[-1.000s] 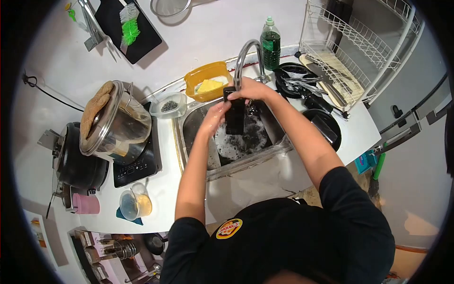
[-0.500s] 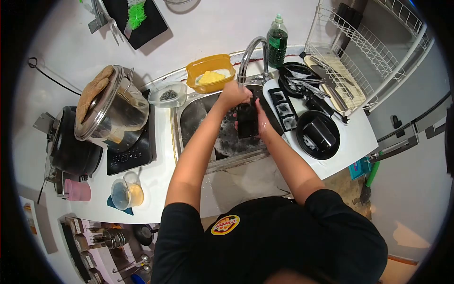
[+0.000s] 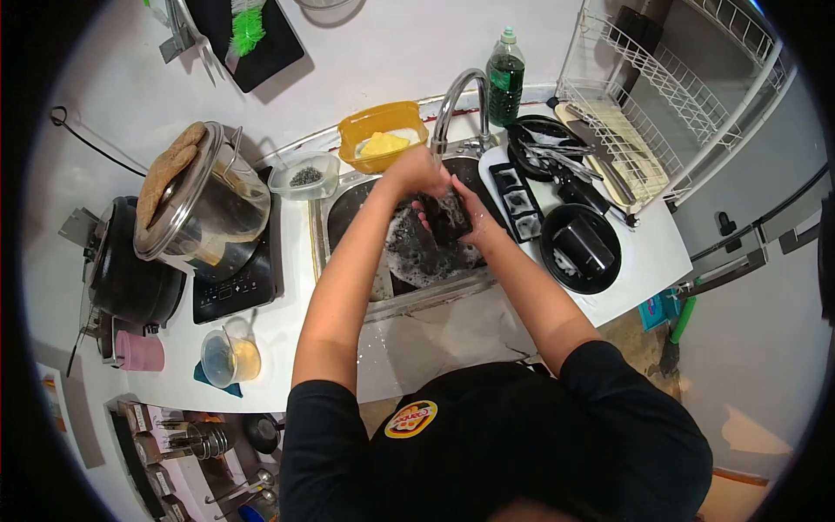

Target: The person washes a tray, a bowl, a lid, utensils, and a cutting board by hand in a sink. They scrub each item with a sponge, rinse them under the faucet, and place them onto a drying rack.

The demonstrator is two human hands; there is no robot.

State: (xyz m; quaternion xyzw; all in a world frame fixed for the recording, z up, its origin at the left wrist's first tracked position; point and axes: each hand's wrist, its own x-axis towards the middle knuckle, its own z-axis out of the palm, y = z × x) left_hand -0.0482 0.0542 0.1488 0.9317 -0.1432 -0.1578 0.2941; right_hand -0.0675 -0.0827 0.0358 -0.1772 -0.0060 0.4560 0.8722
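Note:
Under the running faucet [image 3: 458,96], a dark rectangular container [image 3: 447,217] is held over the sink [image 3: 348,204]. My right hand [image 3: 465,211] grips its right side, with fingertips showing at its left edge. My left hand [image 3: 419,172] is bent over the container's upper end, fingers closed; what they press on is hidden. Foamy water lies in the basin below. Just right of the sink, a black compartment tray [image 3: 517,202] with suds rests on a white board beside a black pan [image 3: 581,271] holding a dark cup.
A yellow tub [image 3: 352,130] with a sponge and a clear tub [image 3: 303,177] stand behind the sink. A green soap bottle [image 3: 505,78] is near the wall. At left, a large pot [image 3: 228,204] sits on a cooktop [image 3: 233,294]; a wire rack [image 3: 687,96] stands right.
The container has tilted, its lower end moving up. My left hand has shifted slightly left over its upper end. The whole view has moved a little.

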